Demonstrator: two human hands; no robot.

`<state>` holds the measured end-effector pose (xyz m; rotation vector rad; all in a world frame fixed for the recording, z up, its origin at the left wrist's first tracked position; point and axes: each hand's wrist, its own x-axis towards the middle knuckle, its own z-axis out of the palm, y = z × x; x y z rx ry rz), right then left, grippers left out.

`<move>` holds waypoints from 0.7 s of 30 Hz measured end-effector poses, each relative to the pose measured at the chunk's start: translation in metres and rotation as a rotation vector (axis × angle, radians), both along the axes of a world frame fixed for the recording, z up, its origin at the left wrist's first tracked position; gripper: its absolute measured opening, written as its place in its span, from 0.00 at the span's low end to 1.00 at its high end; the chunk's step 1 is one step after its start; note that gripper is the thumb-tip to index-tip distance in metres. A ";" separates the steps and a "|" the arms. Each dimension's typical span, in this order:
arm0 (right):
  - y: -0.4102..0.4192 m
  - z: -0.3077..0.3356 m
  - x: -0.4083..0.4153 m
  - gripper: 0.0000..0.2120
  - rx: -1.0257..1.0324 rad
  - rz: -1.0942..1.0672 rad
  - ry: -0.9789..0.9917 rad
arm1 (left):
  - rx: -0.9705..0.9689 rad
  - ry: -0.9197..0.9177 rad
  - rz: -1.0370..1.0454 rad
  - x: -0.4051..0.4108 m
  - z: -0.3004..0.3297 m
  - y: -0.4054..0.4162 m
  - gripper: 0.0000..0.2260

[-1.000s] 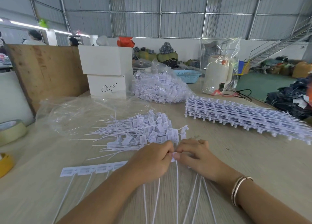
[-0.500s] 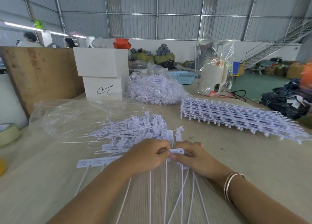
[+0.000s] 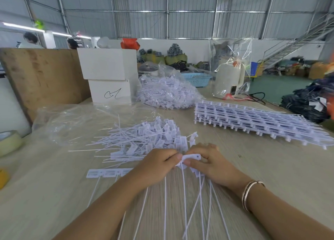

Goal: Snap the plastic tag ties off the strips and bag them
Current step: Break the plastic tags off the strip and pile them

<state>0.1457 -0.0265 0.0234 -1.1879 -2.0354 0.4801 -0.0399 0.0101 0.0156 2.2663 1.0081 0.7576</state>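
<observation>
Since a second ago, one tie (image 3: 191, 158) has twisted up between both thumbs at lower centre; left hand (image 3: 157, 165) pinches the strip (image 3: 108, 173), right hand (image 3: 211, 164) pinches that tie. Snapping step, seemingly; next, drop it on the pile (image 3: 144, 138) above.

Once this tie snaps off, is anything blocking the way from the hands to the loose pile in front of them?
Nothing visible does. Both hands, left hand and right hand, pinch the tie head on the strip. The loose pile lies directly beyond them on the table, with no object between.
</observation>
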 end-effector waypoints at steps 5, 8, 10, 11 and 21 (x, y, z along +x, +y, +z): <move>0.002 -0.004 -0.003 0.07 0.247 -0.052 -0.089 | -0.134 -0.151 -0.030 -0.002 0.003 -0.002 0.18; 0.002 -0.002 -0.006 0.08 0.362 -0.075 -0.118 | -0.181 -0.205 -0.021 -0.001 0.004 -0.002 0.17; -0.001 -0.001 -0.007 0.07 0.354 -0.085 -0.034 | -0.194 -0.219 -0.012 -0.003 0.005 0.000 0.16; -0.001 -0.003 -0.006 0.07 0.289 -0.086 0.051 | -0.192 -0.223 -0.004 -0.005 0.005 0.000 0.16; 0.010 -0.013 0.020 0.05 -0.129 -0.211 -0.181 | 0.311 0.154 0.054 -0.009 -0.003 -0.002 0.06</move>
